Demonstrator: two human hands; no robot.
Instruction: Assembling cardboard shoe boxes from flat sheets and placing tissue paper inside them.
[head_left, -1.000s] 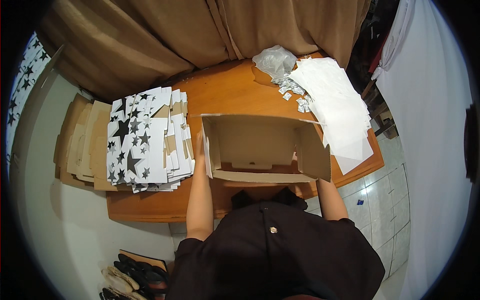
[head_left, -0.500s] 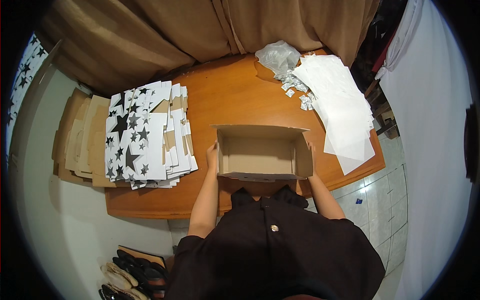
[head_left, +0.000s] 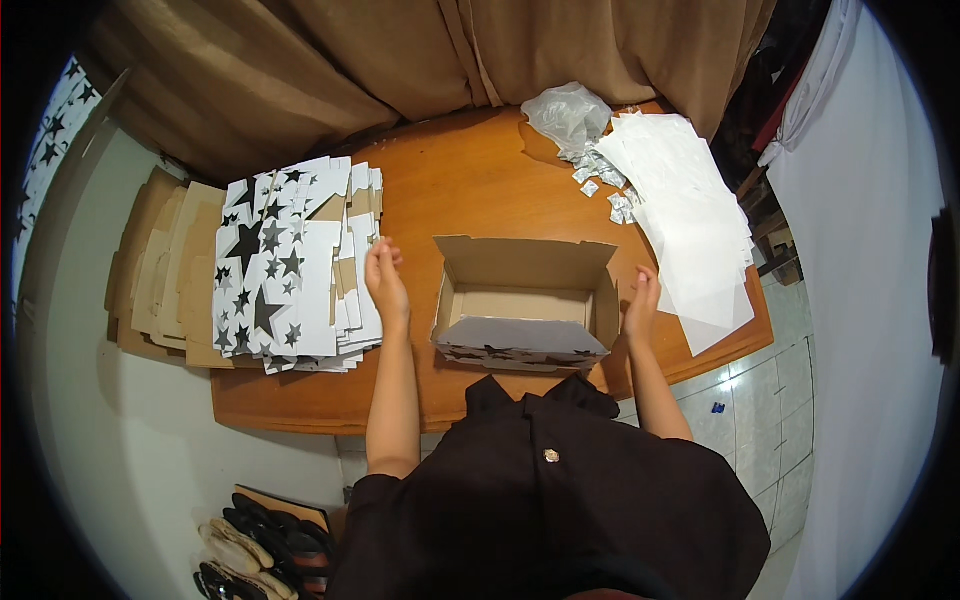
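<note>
An open cardboard box (head_left: 525,345), brown inside with a star-printed outer front, stands on the wooden table (head_left: 460,180) right before me. Its inside looks bare. To the box's left, my left hand (head_left: 387,280) is raised with loosely bent fingers and holds nothing; it is nearest the stack of white cardboard sheets with black stars (head_left: 265,270). On the other side, my right hand (head_left: 642,302) hovers just off the box's right wall, fingers loose and nothing in them. The white paper sheets (head_left: 690,250) lie close to its right.
Plain brown cardboard pieces (head_left: 170,270) lean at the far left. Toward the back right are a clear plastic bag (head_left: 568,115) and several small silvery packets (head_left: 622,207). A brown curtain (head_left: 300,70) hangs behind the table. Shoes (head_left: 270,545) sit on the floor at lower left.
Both hands have let go of the box's sides and moved apart, the left one up and leftward. The box's near flap now stands more in view, with its printed front showing.
</note>
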